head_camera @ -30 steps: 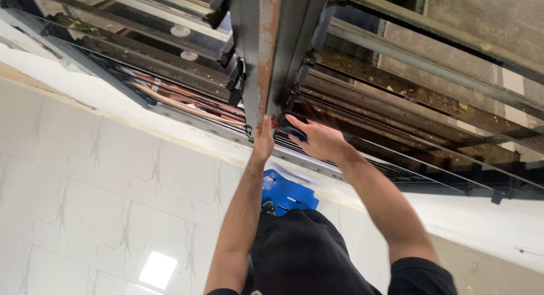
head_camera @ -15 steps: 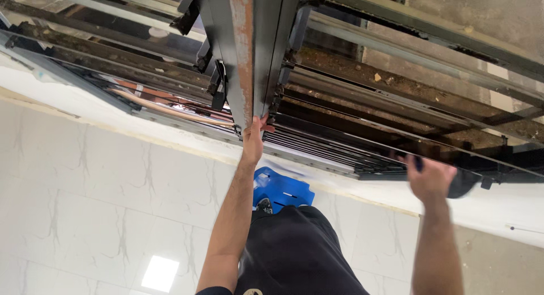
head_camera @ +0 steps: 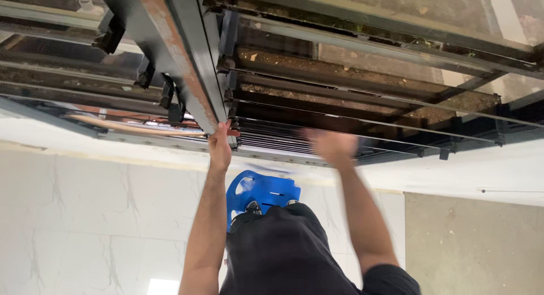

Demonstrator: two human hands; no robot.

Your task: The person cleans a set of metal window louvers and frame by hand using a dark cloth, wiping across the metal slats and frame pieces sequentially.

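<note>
A dark steel beam with a rusty strip runs from the top of the view down to the middle. My left hand grips its lower end, arm stretched straight. My right hand is blurred by motion. It hovers in front of a black slatted metal frame, fingers apart and nothing in it. Whether it touches the frame I cannot tell. My black shirt fills the bottom middle.
Several dark metal rails and frames with dirt on them lie stacked behind the beam. Black brackets stick out from the beam's left side. A blue plastic stool shows past my shirt. White marbled tiles lie left, a grey slab right.
My right hand left the beam, swung far out to the right, and has now come back towards the middle. My left hand has stayed on the beam's end.
</note>
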